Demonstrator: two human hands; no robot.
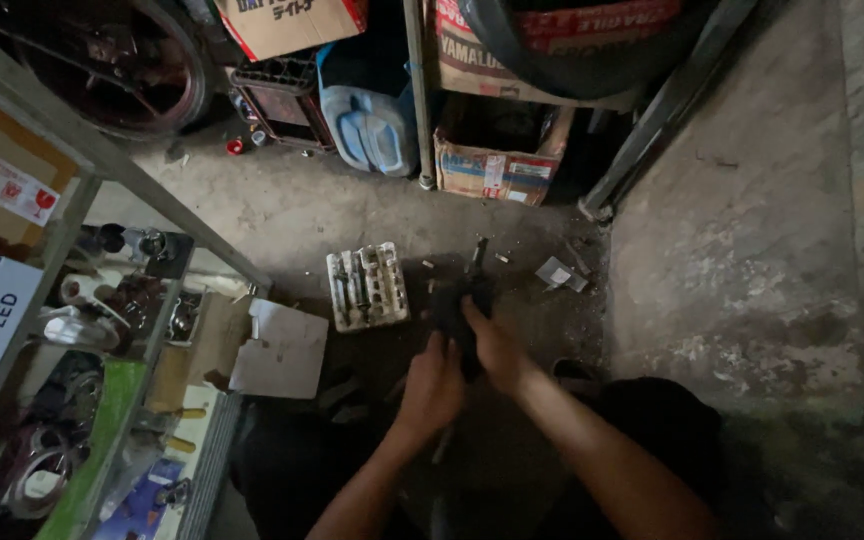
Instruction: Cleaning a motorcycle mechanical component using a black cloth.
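A dark part (460,305) was gripped low over the concrete floor (752,230), the right hand (495,345) wrapped around its side and the left hand (432,385) closed on its lower end. A white tray of sockets (367,287) was seen just left of it.

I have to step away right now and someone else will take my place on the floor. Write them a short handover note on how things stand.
Left hand: closed around the lower end of a dark part, held over the concrete floor.
Right hand: gripping the same dark part from the right side.
White tray of small metal pieces lies on the floor just left of the hands; a white card sheet lies nearer the shelf.
Loose bits and a pale scrap lie to the right.
Done: part is picked up, in both hands.
Left: too dark to tell how far the work on it has got.
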